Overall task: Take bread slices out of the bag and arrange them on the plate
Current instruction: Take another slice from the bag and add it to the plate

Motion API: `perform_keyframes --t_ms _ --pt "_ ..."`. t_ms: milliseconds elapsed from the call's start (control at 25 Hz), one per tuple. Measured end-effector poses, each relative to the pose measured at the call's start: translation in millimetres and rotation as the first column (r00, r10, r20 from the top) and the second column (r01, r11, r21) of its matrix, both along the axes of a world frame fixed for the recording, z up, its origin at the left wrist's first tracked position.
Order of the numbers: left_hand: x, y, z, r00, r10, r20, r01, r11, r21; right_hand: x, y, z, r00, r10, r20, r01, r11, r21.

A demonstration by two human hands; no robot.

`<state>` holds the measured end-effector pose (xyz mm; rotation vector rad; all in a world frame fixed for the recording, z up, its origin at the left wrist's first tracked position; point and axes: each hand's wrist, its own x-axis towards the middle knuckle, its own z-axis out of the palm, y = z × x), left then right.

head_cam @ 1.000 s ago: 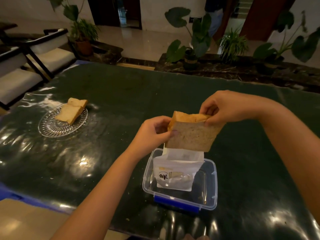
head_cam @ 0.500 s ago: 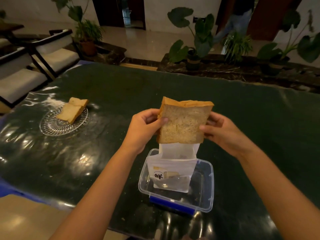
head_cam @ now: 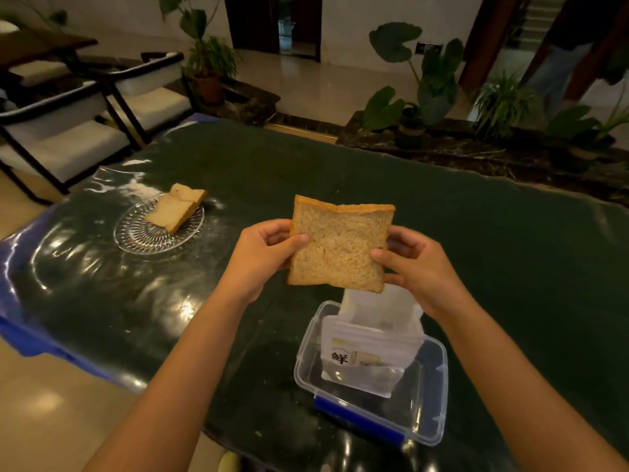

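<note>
Bread slice [head_cam: 338, 245]: we hold it upright above the white bag [head_cam: 371, 342], left hand [head_cam: 262, 255] and right hand [head_cam: 413, 267] each pinching a side edge. Bag stands in clear container [head_cam: 430, 417]. Glass plate [head_cam: 136, 235], far left: two slices [head_cam: 177, 207].

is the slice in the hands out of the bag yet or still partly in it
Out. The bread slice is held upright in the air between the left hand and right hand, its bottom edge clear above the bag standing in the clear container.
</note>
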<state>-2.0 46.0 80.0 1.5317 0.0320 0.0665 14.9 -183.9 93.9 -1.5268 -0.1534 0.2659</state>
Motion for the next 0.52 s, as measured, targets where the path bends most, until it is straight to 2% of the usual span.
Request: perform_keyframes --t_ms 280,520 --pt "-17 122 -7 0.999 0.052 -0.006 -0.052 0.999 -0.015 0 125 -3 0.996 0.087 0.012 -0.088 0.996 0.017" --pt "-30 278 -14 0.994 0.094 -0.056 -0.093 0.995 0.035 -10 287 -28 0.997 0.047 -0.056 -0.045 0.998 0.034"
